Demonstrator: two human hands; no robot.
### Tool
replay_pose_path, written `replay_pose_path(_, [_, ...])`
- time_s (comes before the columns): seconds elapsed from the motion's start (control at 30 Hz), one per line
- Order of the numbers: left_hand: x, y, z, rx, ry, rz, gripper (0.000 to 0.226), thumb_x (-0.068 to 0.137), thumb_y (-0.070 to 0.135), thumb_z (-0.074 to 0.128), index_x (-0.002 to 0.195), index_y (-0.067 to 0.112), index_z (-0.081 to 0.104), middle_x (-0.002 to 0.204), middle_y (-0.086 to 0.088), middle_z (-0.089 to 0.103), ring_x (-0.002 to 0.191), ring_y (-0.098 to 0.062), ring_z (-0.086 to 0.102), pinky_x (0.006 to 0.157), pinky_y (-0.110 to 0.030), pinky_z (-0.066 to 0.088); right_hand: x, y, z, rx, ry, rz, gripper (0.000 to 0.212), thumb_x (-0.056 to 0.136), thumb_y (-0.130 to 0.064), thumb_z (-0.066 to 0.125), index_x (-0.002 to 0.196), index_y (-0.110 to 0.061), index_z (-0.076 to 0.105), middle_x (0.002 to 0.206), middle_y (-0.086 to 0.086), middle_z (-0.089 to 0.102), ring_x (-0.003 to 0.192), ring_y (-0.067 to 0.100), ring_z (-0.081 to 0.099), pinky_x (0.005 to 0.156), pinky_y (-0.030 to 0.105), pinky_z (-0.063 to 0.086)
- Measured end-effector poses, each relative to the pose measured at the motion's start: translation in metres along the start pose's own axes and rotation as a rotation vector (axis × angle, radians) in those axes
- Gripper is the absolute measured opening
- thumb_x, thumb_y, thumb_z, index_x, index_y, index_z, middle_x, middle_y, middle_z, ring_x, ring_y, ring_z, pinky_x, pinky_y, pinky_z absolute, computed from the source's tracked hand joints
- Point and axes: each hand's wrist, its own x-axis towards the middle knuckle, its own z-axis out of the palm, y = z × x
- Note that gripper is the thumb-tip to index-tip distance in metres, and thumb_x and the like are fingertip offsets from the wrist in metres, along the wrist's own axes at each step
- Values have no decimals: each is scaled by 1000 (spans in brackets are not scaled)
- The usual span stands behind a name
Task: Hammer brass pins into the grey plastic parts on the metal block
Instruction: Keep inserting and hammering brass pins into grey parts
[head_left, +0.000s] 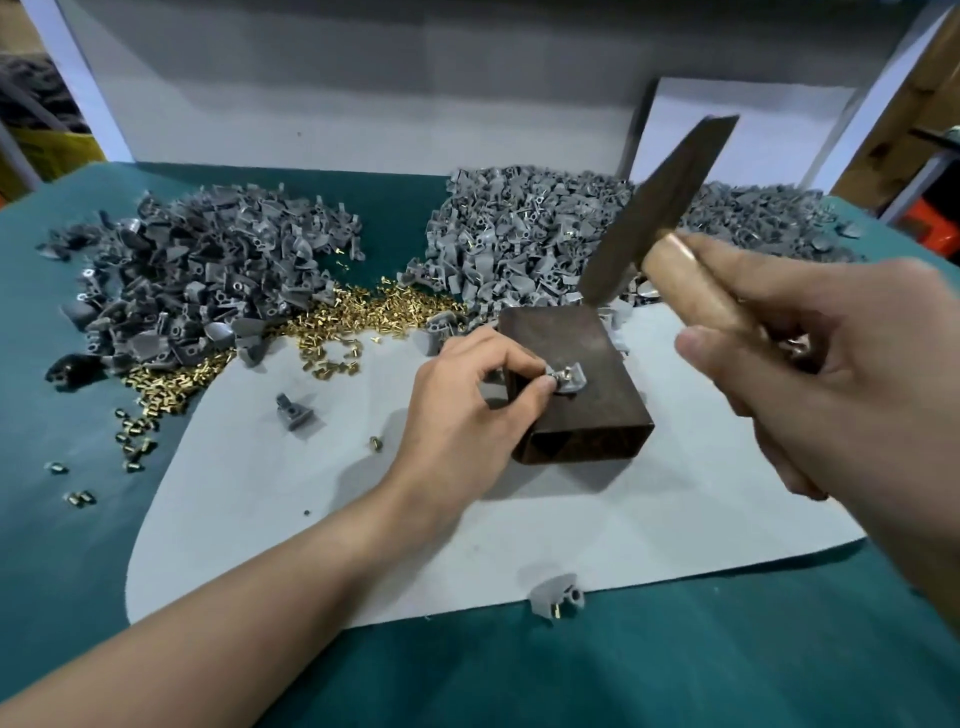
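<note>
while the left hand (467, 395) pinches a grey part (569, 378) flat on top of the rusty metal block (576, 415) at the centre of the frame, thumb and forefinger closed on its left edge, i see the right hand (810, 374) at right wrapped tight round the wooden handle of a hammer (654, 213), its dark head blurred above the block's far end. the block stands on a pale mat (311, 519) over a green table (675, 670). brass pins (358, 312) lie heaped left of centre, between a darker pile (197, 270) of grey parts at upper left and a lighter pile (519, 234) at upper centre.
</note>
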Motion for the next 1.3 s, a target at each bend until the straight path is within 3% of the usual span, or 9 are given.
replay_pose_path(0.1, [-1, -2, -1, -6, -14, 11, 12, 81, 8, 74, 76, 19, 71, 85, 6, 65, 91, -16, 59, 80, -32, 51, -2, 6, 10, -73, -90, 11, 38, 86, -24, 58, 120, -40, 61, 51, -9, 53, 43, -2, 50, 41, 16, 37])
replay_pose_path(0.2, [1, -2, 0, 12, -5, 17, 15, 81, 8, 74, 74, 22, 71, 84, 8, 65, 91, -17, 59, 80, -32, 50, -3, 6, 9, -32, -12, -6, 45, 85, -22, 60, 122, -46, 57, 52, -28, 52, 44, -6, 50, 40, 9, 29])
replay_pose_path(0.33, [1, -5, -1, 27, 2, 14, 22, 80, 9, 75, 72, 28, 68, 83, 9, 65, 89, -14, 60, 76, -19, 49, -1, 10, 10, -30, -77, -20, 37, 82, -34, 56, 115, -51, 59, 51, -13, 55, 30, 9, 43, 29, 16, 31])
replay_pose_path(0.43, [1, -7, 0, -82, -4, -90, 17, 81, 12, 75, 71, 26, 72, 87, 10, 65, 92, -12, 60, 82, -26, 50, 0, 19, -1, 350, 71, -6, 37, 84, -34, 58, 110, -59, 59, 53, -3, 49, 25, 14, 38, 37, 13, 36])
replay_pose_path(0.6, [0, -6, -3, -182, -34, -166, 11, 81, 15, 75, 71, 19, 73, 105, 22, 62, 101, 7, 56, 87, -26, 45, -2, 55, 16, 1004, 28, 303, 19, 76, -20, 63, 92, -22, 73, 54, 3, 45, 26, 13, 30, 36, 13, 29])
replay_pose_path(0.73, [2, -6, -4, -197, -27, -186, 18, 79, 14, 76, 65, 25, 73, 112, 27, 59, 107, 9, 52, 88, -22, 42, -7, 76, 34, 1184, -32, 455, 13, 77, -19, 57, 88, -13, 61, 57, 4, 39, 27, 8, 27, 30, 11, 26])
replay_pose_path(0.83, [2, -8, -3, -200, -25, -174, 18, 79, 14, 76, 65, 25, 73, 112, 27, 60, 108, 9, 52, 93, -28, 45, -5, 84, 36, 1221, -46, 482, 26, 80, -20, 56, 106, -14, 57, 58, 3, 39, 27, 6, 27, 30, 11, 25])
replay_pose_path(1.13, [1, -9, -3, -148, -45, -131, 13, 82, 14, 73, 70, 20, 72, 113, 26, 60, 104, 9, 54, 83, -19, 48, -9, 78, 35, 1228, -113, 408, 21, 78, -20, 59, 94, -7, 63, 57, 7, 40, 25, 9, 27, 32, 12, 27])
replay_pose_path(1.3, [1, -8, -2, -27, -16, 14, 7, 83, 9, 71, 77, 12, 68, 110, 14, 59, 106, -7, 57, 88, -43, 52, -16, 56, 21, 642, -32, 155, 40, 79, -30, 69, 117, -40, 65, 53, 1, 46, 27, 14, 35, 41, 11, 34])
